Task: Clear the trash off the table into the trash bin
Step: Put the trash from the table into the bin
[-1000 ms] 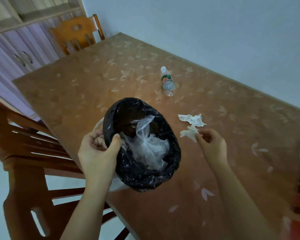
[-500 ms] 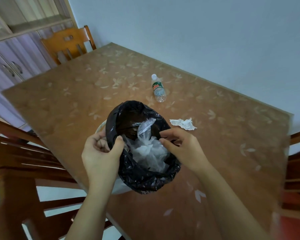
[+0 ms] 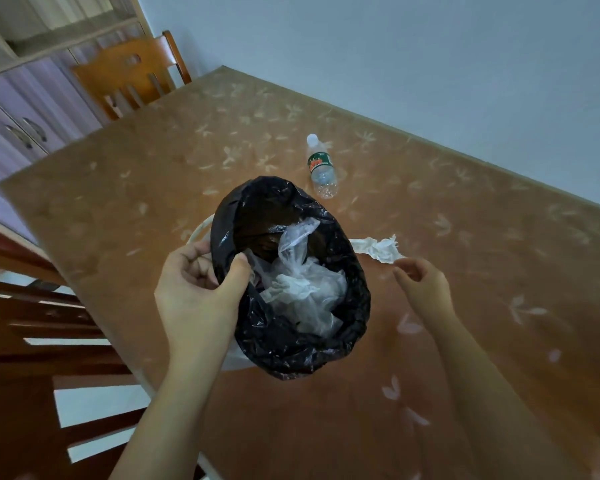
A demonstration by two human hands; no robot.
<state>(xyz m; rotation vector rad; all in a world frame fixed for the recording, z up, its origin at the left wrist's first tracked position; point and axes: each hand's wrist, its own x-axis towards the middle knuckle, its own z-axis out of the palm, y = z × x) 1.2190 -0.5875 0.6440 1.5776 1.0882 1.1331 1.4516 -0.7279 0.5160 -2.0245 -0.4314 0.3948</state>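
A white trash bin lined with a black bag (image 3: 291,344) is tilted over the table's near edge. My left hand (image 3: 201,292) grips its left rim, thumb inside the bag. Inside lie a clear plastic bag (image 3: 312,289) and a crumpled white tissue (image 3: 288,287). My right hand (image 3: 423,285) hovers over the table just right of the bin, fingers loosely apart and holding nothing. A crumpled white tissue (image 3: 378,247) lies on the table just beyond its fingertips. An empty clear plastic bottle (image 3: 321,168) with a green label lies on its side behind the bin.
The brown table (image 3: 482,244) with a pale flower pattern runs along a blue-grey wall (image 3: 413,53). A wooden chair (image 3: 132,74) stands at the far end, another chair (image 3: 32,323) at the near left. A cabinet (image 3: 18,109) stands at the back left.
My right hand carried a tissue from the table into the bin, let it go there, and has moved back out to the right toward the other tissue. The left hand kept hold of the bin.
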